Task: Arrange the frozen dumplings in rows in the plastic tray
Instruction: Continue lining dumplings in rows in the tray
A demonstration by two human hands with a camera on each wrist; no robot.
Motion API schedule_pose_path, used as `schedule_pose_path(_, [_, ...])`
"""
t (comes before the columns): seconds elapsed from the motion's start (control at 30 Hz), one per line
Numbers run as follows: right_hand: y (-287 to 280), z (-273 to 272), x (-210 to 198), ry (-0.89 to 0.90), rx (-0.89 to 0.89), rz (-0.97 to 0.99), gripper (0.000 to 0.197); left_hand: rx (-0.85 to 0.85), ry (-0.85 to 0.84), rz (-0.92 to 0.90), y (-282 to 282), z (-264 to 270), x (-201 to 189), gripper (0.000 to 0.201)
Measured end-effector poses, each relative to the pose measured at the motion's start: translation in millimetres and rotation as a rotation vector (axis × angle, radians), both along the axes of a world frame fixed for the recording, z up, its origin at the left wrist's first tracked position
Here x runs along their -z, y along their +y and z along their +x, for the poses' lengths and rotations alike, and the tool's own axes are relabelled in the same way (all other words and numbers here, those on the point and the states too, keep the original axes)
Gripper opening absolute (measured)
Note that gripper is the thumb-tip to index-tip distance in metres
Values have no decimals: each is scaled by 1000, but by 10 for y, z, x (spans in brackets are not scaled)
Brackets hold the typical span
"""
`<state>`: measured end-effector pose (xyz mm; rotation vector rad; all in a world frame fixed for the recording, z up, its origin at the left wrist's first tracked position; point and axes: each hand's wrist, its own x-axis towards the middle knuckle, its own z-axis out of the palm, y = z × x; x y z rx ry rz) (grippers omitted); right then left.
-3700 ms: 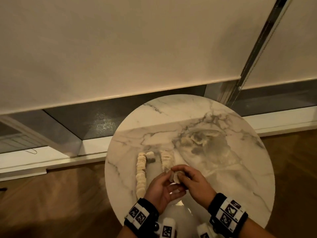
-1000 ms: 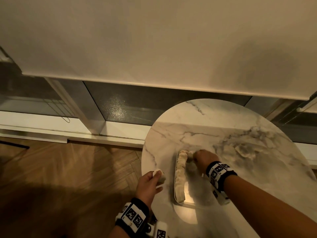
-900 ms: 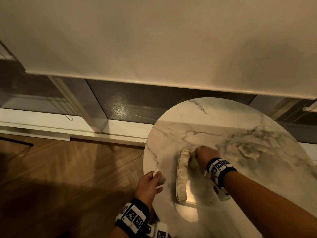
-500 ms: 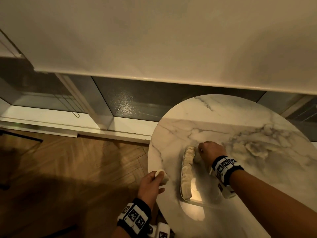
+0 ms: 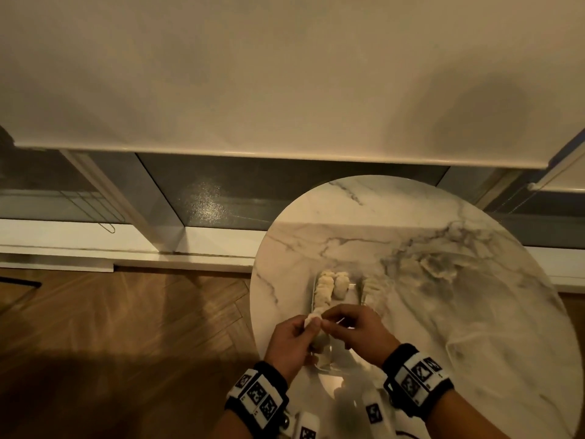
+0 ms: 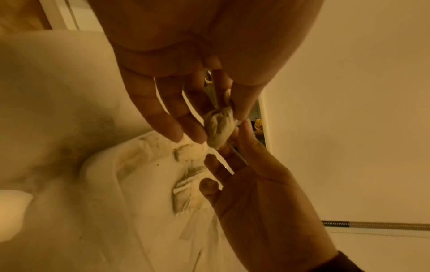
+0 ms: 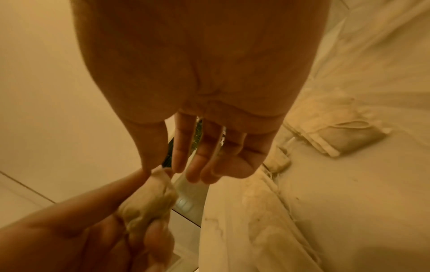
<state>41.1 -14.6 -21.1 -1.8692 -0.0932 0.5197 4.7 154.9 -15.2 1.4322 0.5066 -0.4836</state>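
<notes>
The dumpling (image 5: 311,319) sat between my two hands, above the near end of the plastic tray (image 5: 329,364). Half a second before, my left hand (image 5: 289,342) had held it alone out past the table's left edge while my right hand (image 5: 356,332) was at the far end of the tray; now the right hand had come back and both met over the tray. My left thumb and fingers were curled round the dumpling, pinching it from its left side. The tips of my right thumb and forefinger touched its other end, the remaining right fingers only loosely bent, so the grasp there looked like a light pinch on the same piece. In the left wrist view the dumpling (image 6: 218,128) showed its pleated fold, caught between fingertips from both sides.

Beyond my hands the tray held a long left row of dumplings (image 5: 323,291), a short start of a second row (image 5: 342,285) beside it, and a third row (image 5: 372,289) on the right. The tray lay on the round marble table (image 5: 459,312).
</notes>
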Motion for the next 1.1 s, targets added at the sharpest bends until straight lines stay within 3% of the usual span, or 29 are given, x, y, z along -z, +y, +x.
schedule_pose_path(0.53, [-340,141,-180,50,62,-39,5,84,51,-153,-417,219,5,33])
schedule_pose_path(0.63, [-381,203,-122,77,144,-24,5,73,62,-175,-456,258,47,33])
schedule_pose_path(0.87, [-481,375,153,120,373,-26,5,-27,22,17,-384,382,207,16])
schedule_pose_path(1.1, [-393,509,504,230,376,-110,4,-69,-6,87,-281,472,344,10])
